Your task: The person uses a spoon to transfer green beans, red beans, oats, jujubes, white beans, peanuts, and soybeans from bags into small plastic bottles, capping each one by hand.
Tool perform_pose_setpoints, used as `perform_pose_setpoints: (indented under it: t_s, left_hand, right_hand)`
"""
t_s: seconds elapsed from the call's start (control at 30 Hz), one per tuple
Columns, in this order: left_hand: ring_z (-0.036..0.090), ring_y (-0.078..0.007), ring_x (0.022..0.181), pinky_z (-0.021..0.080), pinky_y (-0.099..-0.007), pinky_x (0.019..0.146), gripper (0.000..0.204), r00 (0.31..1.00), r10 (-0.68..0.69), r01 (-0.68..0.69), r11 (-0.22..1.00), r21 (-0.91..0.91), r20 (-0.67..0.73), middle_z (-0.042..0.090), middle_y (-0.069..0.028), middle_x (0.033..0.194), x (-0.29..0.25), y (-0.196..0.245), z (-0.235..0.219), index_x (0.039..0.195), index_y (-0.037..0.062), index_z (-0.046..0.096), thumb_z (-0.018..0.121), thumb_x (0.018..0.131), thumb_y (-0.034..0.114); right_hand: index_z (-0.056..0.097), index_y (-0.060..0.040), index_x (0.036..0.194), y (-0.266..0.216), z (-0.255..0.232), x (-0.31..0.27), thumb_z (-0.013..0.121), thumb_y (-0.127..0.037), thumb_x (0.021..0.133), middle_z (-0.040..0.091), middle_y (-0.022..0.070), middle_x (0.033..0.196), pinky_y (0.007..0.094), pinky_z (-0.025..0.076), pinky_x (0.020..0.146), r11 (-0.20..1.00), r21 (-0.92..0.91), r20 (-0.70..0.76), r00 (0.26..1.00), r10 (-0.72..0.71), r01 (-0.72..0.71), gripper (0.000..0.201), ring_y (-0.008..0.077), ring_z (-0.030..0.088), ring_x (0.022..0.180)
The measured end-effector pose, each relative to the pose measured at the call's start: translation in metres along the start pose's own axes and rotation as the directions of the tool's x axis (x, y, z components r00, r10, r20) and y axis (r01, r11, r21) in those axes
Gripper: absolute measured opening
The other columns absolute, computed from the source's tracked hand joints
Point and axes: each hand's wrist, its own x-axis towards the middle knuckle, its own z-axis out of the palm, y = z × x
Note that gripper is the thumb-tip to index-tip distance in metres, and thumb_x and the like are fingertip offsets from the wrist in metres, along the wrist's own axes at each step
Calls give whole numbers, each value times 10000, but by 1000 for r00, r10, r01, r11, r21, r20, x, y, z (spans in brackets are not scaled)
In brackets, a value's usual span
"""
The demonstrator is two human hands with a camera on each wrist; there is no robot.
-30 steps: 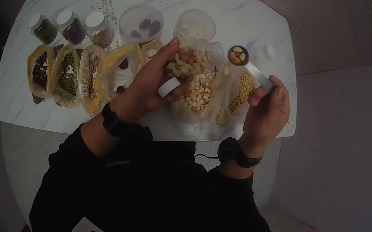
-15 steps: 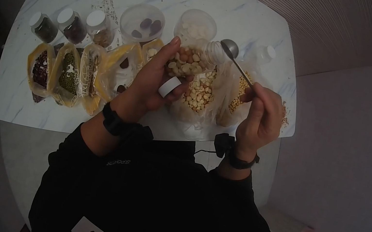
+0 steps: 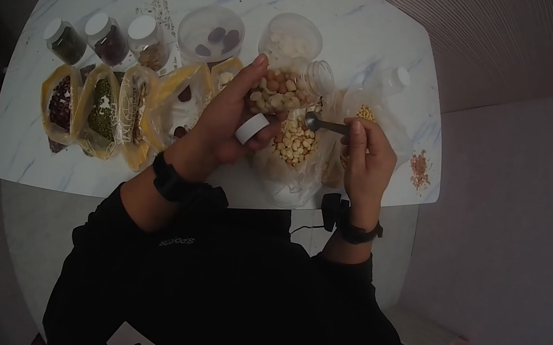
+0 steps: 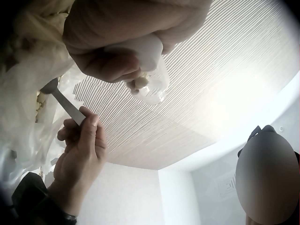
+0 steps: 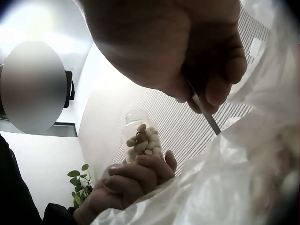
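My left hand [image 3: 224, 126] grips a clear jar [image 3: 276, 93] of brown and pale nuts. Uncapped, the jar tilts with its mouth to the right. A white cap [image 3: 252, 129] is also held in that hand, against the fingers. Between thumb and fingers, my right hand [image 3: 371, 161] pinches the handle of a metal measuring spoon [image 3: 331, 127]. The spoon's bowl is at the opened plastic bag [image 3: 293, 147] of pale split nuts, over its contents. In the left wrist view the spoon [image 4: 68, 104] points into the bag; the right wrist view shows the jar [image 5: 145, 143] partly filled.
Right of the nut bag is a bag of yellow kernels [image 3: 365, 112], with a clear capped jar [image 3: 397, 81] behind. Two round tubs, one of dark dates [image 3: 216, 36], one of white pieces [image 3: 290, 39], stand behind. Several filled bags and capped jars [image 3: 64, 42] line the left.
The spoon held nuts by the jar's mouth, then turned over there. My right hand has since brought it down and left to the nut bag; the left hand stays put.
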Motion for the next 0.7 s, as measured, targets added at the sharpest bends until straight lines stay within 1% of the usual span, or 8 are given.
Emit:
perform_pose_setpoints:
  t_s: [0.07, 0.17, 0.23, 0.33, 0.43, 0.47, 0.53, 0.7]
  left_hand:
    - [493, -144, 416, 335, -231, 327, 451, 1000, 0, 0, 1000, -9, -17, 613, -68, 709, 1, 0, 0, 945, 133, 588, 498, 930, 575]
    - [494, -149, 416, 336, -236, 325, 438, 1000, 6, -6, 1000, -15, 0, 612, -77, 714, 0, 0, 1, 944, 138, 579, 493, 937, 567]
    - [494, -151, 415, 336, -237, 325, 440, 1000, -2, 2, 1000, -12, 7, 612, -79, 717, 0, 1, 1, 947, 135, 575, 487, 940, 566]
    - [491, -151, 411, 337, -237, 326, 456, 1000, 10, -10, 1000, -1, 4, 611, -81, 721, 1, -1, -1, 958, 122, 572, 474, 945, 566]
    - [487, -153, 406, 334, -237, 327, 459, 1000, 13, -13, 1000, 6, 4, 610, -84, 722, 1, -1, -1, 952, 120, 568, 468, 947, 568]
    - [484, -155, 403, 332, -238, 326, 449, 1000, -3, 3, 1000, 3, 18, 610, -86, 721, 1, 0, -1, 939, 128, 562, 468, 947, 567]
    - [481, -156, 402, 330, -239, 325, 433, 1000, -22, 22, 1000, -8, 20, 609, -87, 720, 2, 1, -2, 923, 140, 556, 475, 945, 565]
    - [481, -158, 403, 327, -243, 323, 398, 998, -35, 34, 999, -42, -45, 605, -92, 715, 2, -2, -3, 880, 168, 539, 497, 939, 559]
  right_hand:
    - [652, -7, 972, 7, 6, 2, 555, -176, 976, 623, 69, 736, 264, 459, 557, 999, -38, 30, 999, 21, -20, 195, 134, 592, 595]
    - [658, -16, 987, 14, 13, 4, 531, -217, 997, 611, 21, 699, 232, 445, 558, 996, -61, 106, 993, -60, 67, 238, 76, 546, 602]
    - [649, -14, 985, 10, 16, 3, 523, -219, 1000, 606, 17, 695, 235, 447, 564, 999, -6, 224, 973, 51, -51, 241, 76, 544, 604]
    - [642, -7, 994, 8, 20, 1, 513, -214, 1005, 608, 15, 701, 226, 446, 575, 990, 99, 297, 953, 66, -99, 244, 74, 544, 606]
    - [649, -14, 979, 12, 25, 0, 519, -230, 1003, 610, 22, 676, 227, 427, 536, 948, 271, 300, 951, 79, -164, 253, 76, 546, 572]
    - [649, -14, 979, 13, 25, 0, 519, -230, 1003, 610, 22, 676, 227, 427, 536, 948, 271, 301, 951, 79, -164, 253, 76, 546, 572]
    - [651, -22, 979, 16, 23, 1, 505, -239, 1012, 609, 2, 676, 203, 401, 519, 875, 383, 291, 938, 189, -296, 263, 51, 522, 563]
    - [643, -23, 989, 23, 11, 5, 491, -267, 1015, 590, 1, 649, 194, 373, 490, 804, 491, 231, 940, 251, -335, 289, 51, 485, 520]
